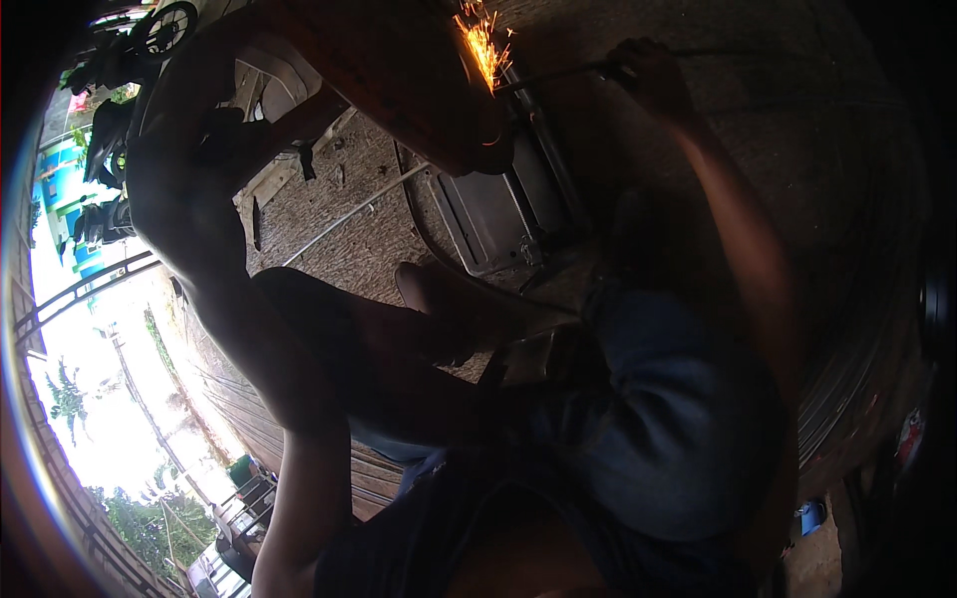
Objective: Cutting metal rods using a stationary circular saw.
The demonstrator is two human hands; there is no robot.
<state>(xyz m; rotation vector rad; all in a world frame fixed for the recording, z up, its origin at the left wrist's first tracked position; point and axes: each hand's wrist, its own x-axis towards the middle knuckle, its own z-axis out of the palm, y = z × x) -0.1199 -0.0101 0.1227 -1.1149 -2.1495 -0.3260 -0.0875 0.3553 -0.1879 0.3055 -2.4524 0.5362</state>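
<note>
Welding rod (pixel 556 75), prob. stick type, is at approx. 12 to 1 o'clock, its L tip at the upper end of the grey metal frame (pixel 483 224), w/ orange sparks (pixel 483 45) spraying up toward 12. R hand (pixel 648 85) is at 1 o'clock, fingers clamped round the rod's far end; too dark to tell if there's a holder in btwn. L hand is out of sight, so can't tell its fingers; L arm (pixel 299 498) comes up from 7. A dark reddish panel (pixel 399 80), poss. a hand shield, hangs at 11 to 12, just beside the sparks. To do this well, I'd say: steady R wrist, short even gap at the tip, slow feed as the rod burns down, shield btwn eyes & glare. Bare R forearm & the jeans knee (pixel 678 399) at 4 could catch spatter, so sleeves/gloves would help. Frame lies on rough floor (pixel 339 234); a pale thin bar (pixel 359 214) is near it at 10. Farther out: motorbike wheel (pixel 169 30) approx. 10, blue cup (pixel 812 516) approx. 4.
</note>
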